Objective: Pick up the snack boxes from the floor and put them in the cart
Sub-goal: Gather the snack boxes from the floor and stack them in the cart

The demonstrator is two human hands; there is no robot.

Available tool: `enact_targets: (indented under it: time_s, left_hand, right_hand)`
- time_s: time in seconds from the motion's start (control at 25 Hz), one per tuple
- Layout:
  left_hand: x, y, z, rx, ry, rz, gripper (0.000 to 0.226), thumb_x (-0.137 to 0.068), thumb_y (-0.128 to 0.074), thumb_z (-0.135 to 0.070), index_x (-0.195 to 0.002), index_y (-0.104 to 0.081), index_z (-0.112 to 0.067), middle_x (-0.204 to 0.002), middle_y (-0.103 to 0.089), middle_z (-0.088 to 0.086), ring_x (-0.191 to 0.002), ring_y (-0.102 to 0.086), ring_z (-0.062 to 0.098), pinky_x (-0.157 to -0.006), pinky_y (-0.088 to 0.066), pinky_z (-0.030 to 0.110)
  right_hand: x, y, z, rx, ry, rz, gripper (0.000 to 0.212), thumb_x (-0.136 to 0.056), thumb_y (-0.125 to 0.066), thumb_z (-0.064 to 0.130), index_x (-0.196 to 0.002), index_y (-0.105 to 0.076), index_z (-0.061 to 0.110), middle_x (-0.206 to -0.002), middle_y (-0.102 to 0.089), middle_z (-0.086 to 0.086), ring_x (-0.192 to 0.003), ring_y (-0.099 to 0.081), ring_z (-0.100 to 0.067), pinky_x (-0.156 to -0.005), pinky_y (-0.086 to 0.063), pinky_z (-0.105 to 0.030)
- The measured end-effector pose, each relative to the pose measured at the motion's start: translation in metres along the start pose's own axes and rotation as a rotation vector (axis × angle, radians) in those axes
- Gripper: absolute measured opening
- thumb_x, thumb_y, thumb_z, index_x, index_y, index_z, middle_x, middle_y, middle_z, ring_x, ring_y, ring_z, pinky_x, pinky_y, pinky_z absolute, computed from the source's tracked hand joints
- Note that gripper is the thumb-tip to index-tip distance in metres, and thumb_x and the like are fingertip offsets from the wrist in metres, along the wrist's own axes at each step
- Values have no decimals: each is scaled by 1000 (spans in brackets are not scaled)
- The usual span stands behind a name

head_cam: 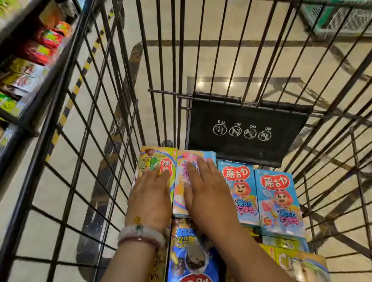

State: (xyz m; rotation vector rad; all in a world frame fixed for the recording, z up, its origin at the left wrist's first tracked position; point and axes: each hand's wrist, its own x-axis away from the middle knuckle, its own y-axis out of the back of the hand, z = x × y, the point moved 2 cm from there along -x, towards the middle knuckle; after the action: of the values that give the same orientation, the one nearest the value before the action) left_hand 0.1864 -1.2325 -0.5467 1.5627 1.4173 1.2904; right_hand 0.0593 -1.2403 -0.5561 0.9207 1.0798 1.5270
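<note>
Left hand (151, 195) lies flat, fingers straight, on the green snack box (155, 160); right hand (207, 196) presses flat on the pink snack box (181, 197) beside it, both inside the cart (246, 133).

Shop aisle with a pale, glossy floor

Beige floor (229, 62) reflects ceiling lights; a yellow-black hazard stripe (85, 69) runs along it, beside stocked shelves (23, 50) (blurred, perhaps snack packets) on the left.

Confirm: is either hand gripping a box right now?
No: left hand and right hand lie flat with straight fingers on boxes in the cart.
</note>
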Motion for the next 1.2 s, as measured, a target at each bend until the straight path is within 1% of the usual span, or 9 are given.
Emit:
enact_targets:
  time_s: [0.28,0.4,0.52,0.68,0.8,0.92,1.04,1.12,1.2]
  left_hand:
    - [-2,11,-6,-45,14,-35,42,-93,-43,-16,-134,-45,-17,-142,-41,4,-130,-37,24,-104,-30,32]
    - [-4,21,-16,-68,84,88,39,-91,-45,-23,-128,-50,-16,-137,-46,8,-126,-42,28,-100,-36,36]
    - [16,58,-36,-19,28,37,37,-92,-44,-36,-122,-51,-16,-129,-50,10,-120,-48,30,-94,-41,38]
    - [84,148,-51,-75,-167,-72,32,-93,-45,-25,-122,-53,-15,-128,-55,9,-119,-51,30,-90,-43,37]
    - [156,235,-48,-145,-305,-180,35,-93,-47,-31,-125,-51,-18,-131,-54,6,-120,-51,28,-92,-44,37]
    - [249,321,-26,-214,-399,-277,60,-84,-42,-58,-135,-44,-27,-139,-48,1,-126,-45,23,-98,-38,33]
    - [340,379,8,-288,-401,-308,99,-59,-14,-78,-143,-35,-32,-151,-34,-4,-138,-31,18,-110,-25,36]
    - [393,405,33,-330,-394,-387,89,-64,-24,-77,-134,-50,-28,-141,-49,1,-130,-45,24,-105,-33,48]
    - [433,423,55,-422,-357,-445,76,-68,-38,-73,-120,-64,-23,-123,-63,4,-114,-59,29,-94,-43,53]
  right_hand:
    - [-1,2,3,4,21,85,52,-84,-36,32,-121,-64,7,-127,-61,-17,-117,-58,-37,-93,-47,-50]
    - [3,17,10,95,5,90,52,-99,-29,33,-147,-33,15,-154,-29,-12,-143,-24,-31,-116,-15,-47]
    - [16,57,25,49,-67,8,54,-102,-27,36,-152,-14,23,-160,-11,-3,-147,-1,-22,-117,5,-41]
    - [67,146,76,18,-37,-93,58,-94,-27,42,-146,-36,18,-156,-24,-8,-145,-15,-28,-116,-7,-44]
    - [121,236,121,124,67,-218,67,-84,-28,55,-132,-55,16,-141,-47,-15,-130,-43,-36,-104,-29,-57]
    - [183,323,160,261,170,-108,86,-71,-12,66,-144,-38,28,-151,-35,-3,-138,-29,-30,-109,-20,-53]
    - [249,386,194,304,283,-169,90,-70,-12,70,-146,-35,29,-152,-34,-5,-139,-29,-33,-110,-20,-54]
    - [285,410,220,371,321,-136,94,-69,-2,78,-149,-26,33,-154,-29,-2,-139,-26,-28,-111,-20,-46]
    - [313,423,243,350,386,-196,98,-75,3,84,-146,-36,29,-148,-41,-6,-132,-40,-32,-106,-30,-47]
